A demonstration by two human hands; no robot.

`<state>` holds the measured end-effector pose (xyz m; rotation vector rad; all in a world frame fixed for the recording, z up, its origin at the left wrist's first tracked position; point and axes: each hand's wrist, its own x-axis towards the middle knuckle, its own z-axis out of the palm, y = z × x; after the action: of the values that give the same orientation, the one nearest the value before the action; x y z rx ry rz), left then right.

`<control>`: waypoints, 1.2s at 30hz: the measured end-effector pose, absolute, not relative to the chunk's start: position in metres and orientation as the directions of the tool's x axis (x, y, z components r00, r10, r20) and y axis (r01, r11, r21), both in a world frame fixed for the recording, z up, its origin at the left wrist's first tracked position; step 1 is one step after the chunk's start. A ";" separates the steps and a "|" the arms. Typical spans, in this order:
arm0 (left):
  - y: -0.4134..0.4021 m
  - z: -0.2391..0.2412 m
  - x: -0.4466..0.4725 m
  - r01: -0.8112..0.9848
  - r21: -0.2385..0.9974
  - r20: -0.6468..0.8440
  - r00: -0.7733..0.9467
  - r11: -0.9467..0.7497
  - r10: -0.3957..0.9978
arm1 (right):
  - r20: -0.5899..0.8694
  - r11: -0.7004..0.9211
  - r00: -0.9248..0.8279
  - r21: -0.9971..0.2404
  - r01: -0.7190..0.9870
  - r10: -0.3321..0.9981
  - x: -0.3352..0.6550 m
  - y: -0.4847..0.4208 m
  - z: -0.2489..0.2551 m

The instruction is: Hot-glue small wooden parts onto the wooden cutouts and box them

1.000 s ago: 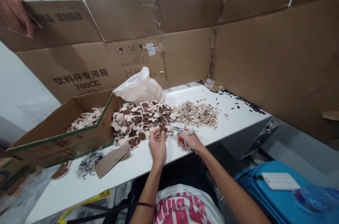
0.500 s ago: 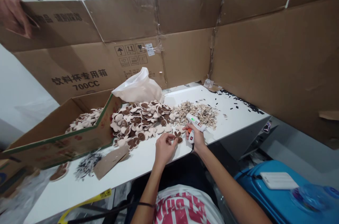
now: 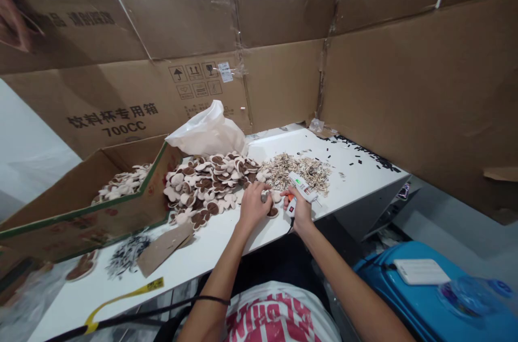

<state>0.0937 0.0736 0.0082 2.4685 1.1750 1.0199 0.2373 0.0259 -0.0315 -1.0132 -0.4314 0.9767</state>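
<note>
Left hand [image 3: 253, 205] shifted forward off brown, pale-edged, flat fabric piece [image 3: 273, 212], toward brown-and-cream fabric heap [image 3: 210, 180]; grip: cannot tell. Right hand [image 3: 301, 213] grips white plastic glue gun [image 3: 301, 185].

White plastic glue gun [image 3: 301, 185] w/ orange trigger: held in R hand [image 3: 302, 213] nr worktop's [image 3: 352, 183] front edge. Tilted; rear w/ lit green spot sits up twd back edge, thin nozzle lower, pointing twd R end of front edge. Red switch on handle shows. Can't tell if gun touches worktop. Flat brown piece w/ pale rim [image 3: 272, 213]: on worktop nr front edge, btwn gun & L hand [image 3: 253, 205]; rounded end visible, brown side up, rest partly hidden by L hand.
</note>
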 end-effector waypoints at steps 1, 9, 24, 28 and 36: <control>0.079 0.010 0.097 0.601 0.440 0.481 0.470 -0.667 0.740 | -0.109 0.191 0.552 -0.869 -0.457 0.827 0.237 0.027 -0.033; 0.092 0.016 0.113 0.676 0.404 0.347 0.510 -0.617 0.787 | -0.086 0.238 0.609 -0.871 -0.430 0.788 0.236 0.027 -0.035; 0.072 0.017 0.069 -0.256 0.966 0.013 0.178 0.033 0.984 | -0.135 0.238 0.596 -0.831 -0.503 0.792 0.234 0.025 -0.033; 0.060 0.013 0.057 -0.218 0.975 0.064 0.126 -0.035 0.990 | -0.147 0.256 0.591 -0.801 -0.542 0.793 0.233 0.025 -0.033; 0.048 0.008 0.044 0.070 0.986 0.144 0.093 -0.150 0.985 | -0.101 0.332 0.625 -0.776 -0.537 0.774 0.230 0.026 -0.031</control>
<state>0.0436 0.0475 0.0078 1.4151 1.1253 1.2129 0.2304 0.0257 -0.0312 -0.8769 -0.3105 0.8748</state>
